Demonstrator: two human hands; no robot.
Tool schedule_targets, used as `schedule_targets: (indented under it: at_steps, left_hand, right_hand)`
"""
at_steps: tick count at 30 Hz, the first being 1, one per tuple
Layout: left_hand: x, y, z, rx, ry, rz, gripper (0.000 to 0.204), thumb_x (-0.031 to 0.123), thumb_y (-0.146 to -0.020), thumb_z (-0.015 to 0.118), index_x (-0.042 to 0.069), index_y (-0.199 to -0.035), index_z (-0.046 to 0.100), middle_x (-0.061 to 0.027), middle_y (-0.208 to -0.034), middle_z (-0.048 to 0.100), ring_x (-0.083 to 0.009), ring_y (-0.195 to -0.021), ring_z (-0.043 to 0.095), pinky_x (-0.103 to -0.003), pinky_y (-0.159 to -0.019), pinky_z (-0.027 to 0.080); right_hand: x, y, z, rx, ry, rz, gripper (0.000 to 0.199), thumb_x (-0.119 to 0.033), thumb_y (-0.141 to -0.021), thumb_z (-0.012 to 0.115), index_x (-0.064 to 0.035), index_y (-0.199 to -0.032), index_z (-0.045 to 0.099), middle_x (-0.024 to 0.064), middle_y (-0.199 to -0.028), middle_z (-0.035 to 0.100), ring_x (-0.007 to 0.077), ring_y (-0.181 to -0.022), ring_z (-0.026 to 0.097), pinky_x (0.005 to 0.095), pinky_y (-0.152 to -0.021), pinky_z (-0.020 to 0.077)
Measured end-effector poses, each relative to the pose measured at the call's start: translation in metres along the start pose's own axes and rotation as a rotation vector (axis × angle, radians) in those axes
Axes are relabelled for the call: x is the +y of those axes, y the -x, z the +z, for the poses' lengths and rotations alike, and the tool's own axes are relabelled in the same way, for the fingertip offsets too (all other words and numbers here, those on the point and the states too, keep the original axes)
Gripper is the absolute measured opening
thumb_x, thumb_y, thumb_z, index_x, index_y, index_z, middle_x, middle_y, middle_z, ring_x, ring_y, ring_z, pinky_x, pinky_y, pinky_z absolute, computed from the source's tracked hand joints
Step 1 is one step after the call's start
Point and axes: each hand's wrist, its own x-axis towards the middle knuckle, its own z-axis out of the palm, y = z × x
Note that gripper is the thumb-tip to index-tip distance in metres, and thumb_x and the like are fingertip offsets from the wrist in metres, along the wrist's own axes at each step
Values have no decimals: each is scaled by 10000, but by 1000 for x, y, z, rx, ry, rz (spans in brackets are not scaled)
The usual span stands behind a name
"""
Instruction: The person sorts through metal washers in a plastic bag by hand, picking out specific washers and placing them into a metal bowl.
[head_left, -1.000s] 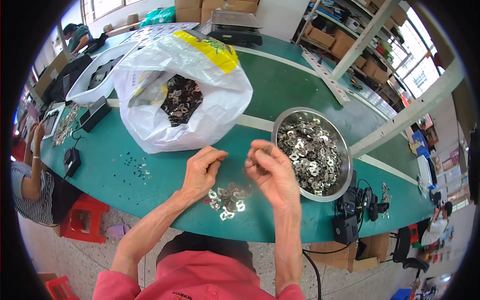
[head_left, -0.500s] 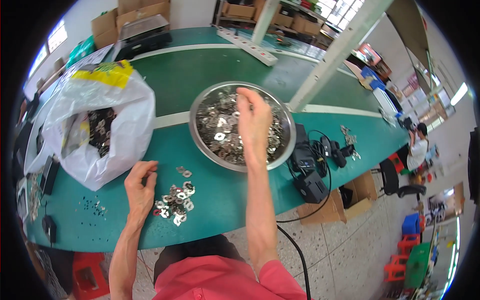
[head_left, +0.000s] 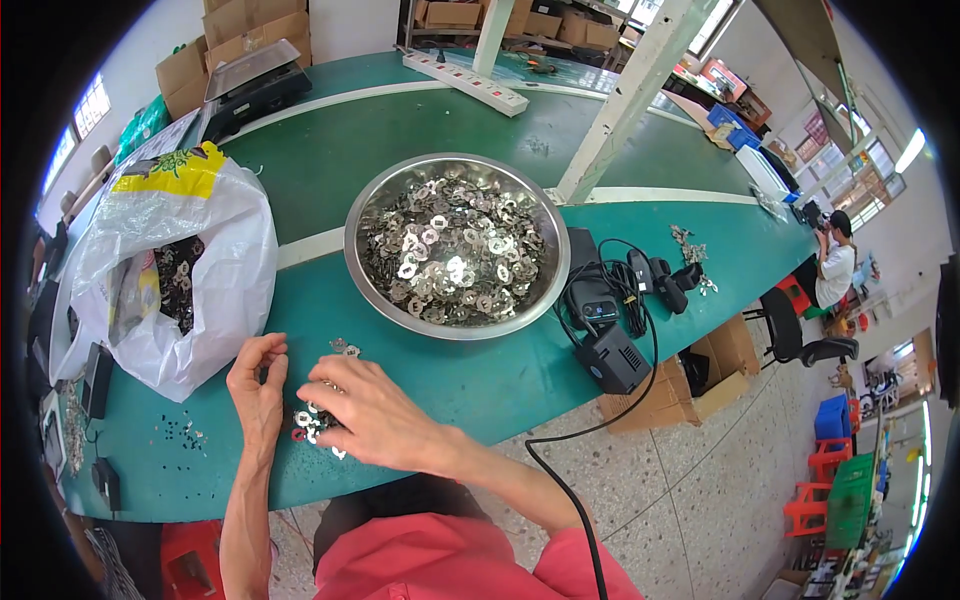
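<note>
Washers lie in a small pile under the right hand, its fingers spread over them; left hand curls loosely beside. Bowl beyond looks nearly full, bag still loaded.

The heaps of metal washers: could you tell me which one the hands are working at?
The small loose pile on the green table, under the right hand, not the steel bowl's or the bag's.

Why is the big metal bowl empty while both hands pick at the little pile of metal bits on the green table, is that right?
Not quite. The bowl is not empty: the head view shows it heaped with small metal bits. The rest holds: the left hand and right hand are both at the little pile on the green table.
</note>
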Motion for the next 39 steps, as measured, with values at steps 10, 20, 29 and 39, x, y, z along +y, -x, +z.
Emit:
schedule_targets:
  at_steps: [10, 20, 29, 39]
  left_hand:
    - [-6, 0, -2, 5, 52, -41, 225, -88, -780, 562, -11, -979, 634, -33, -834, 587, -105, -752, 515, -228, -703, 426]
    - [-4, -1, -9, -8, 198, -150, 212, -89, -797, 557, -18, -982, 631, -22, -862, 575, -77, -772, 510, -205, -711, 420]
    - [-15, 3, -13, -44, 160, -111, 203, -82, -805, 558, -21, -990, 613, -17, -904, 542, -93, -836, 508, -209, -763, 408]
    - [-12, 2, -14, -77, 53, -159, 198, -97, -798, 536, -23, -971, 598, -31, -931, 521, -109, -871, 506, -216, -810, 393]
  right_hand:
    - [11, 3, 46, -8, 231, -69, 569, -207, -742, 720, -20, -1220, 474, 234, -1300, 372, 390, -1264, 330, 532, -1048, 245]
    - [28, -25, 56, 130, 174, -109, 238, -131, -761, 671, -8, -937, 568, 169, -1093, 463, 336, -1111, 441, 456, -917, 352]
    - [15, 4, 34, 220, 166, -32, 344, -113, -740, 685, -31, -1047, 555, 155, -1170, 474, 319, -1171, 425, 426, -943, 358]
    - [28, 29, 18, 286, -41, 134, 482, -139, -771, 671, 8, -1189, 483, 197, -1275, 407, 352, -1237, 375, 439, -983, 369]
